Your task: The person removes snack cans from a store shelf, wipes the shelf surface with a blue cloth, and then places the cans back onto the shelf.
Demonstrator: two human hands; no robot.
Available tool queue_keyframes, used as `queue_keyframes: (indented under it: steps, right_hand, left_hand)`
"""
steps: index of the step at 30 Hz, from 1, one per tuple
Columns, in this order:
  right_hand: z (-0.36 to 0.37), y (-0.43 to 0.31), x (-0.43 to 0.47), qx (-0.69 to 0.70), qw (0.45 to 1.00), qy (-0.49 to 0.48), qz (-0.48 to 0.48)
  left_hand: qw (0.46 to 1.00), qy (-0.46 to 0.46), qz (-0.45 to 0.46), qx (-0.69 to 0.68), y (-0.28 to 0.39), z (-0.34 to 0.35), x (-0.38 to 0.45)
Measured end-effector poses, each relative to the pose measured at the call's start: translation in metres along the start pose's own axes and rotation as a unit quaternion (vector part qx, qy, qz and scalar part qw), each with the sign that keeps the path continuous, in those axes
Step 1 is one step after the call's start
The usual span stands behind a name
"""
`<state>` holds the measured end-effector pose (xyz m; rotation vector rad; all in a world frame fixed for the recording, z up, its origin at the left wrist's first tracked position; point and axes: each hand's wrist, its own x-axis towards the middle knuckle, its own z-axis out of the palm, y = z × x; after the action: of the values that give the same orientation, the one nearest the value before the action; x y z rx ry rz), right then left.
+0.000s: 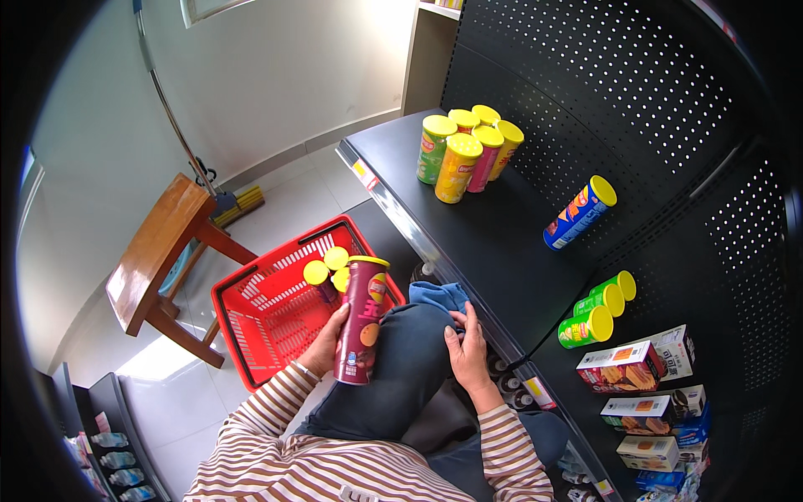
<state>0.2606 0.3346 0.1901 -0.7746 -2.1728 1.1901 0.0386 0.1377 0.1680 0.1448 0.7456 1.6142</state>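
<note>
My left hand (330,342) grips a dark maroon chip canister (362,326) with a yellow lid, held upright over my thigh. My right hand (467,351) rests by my knee, its fingertips touching a folded blue cloth (437,295). Beyond my left hand, a red plastic basket (235,326) on the floor holds several canisters with yellow lids (315,272). On the black shelf, a yellow canister (457,172), a green canister (430,154) and several others stand in a cluster. A blue canister (577,216) stands apart to their right.
Green canisters (580,329) and boxed snacks (621,370) line the shelf (401,210) at right, backed by a perforated black panel (627,75). Bottles sit beneath it. A wooden stool (160,251) and a mop (169,116) stand beyond the basket. Another rack of bottles (122,461) is lower left.
</note>
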Motion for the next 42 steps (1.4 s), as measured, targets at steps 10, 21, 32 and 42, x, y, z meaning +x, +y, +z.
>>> queue_keyframes:
  steps: [10,21,32,42]
  right_hand:
    - [0.012,0.001,-0.003,-0.093,0.991,0.098,0.006]
    - [0.017,0.020,-0.020,0.097,0.977,0.125,0.140]
    - [0.007,0.030,-0.011,0.185,0.952,0.072,0.235]
    - [0.007,0.028,-0.012,0.127,0.966,0.079,0.213]
  left_hand:
    - [0.892,0.298,0.204,0.270,0.023,-0.053,-0.040]
    - [0.775,0.298,0.307,0.466,-0.012,-0.158,0.023]
    - [0.707,0.421,0.196,0.533,-0.036,-0.206,0.060]
    - [0.666,0.410,0.205,0.588,-0.021,-0.174,0.068]
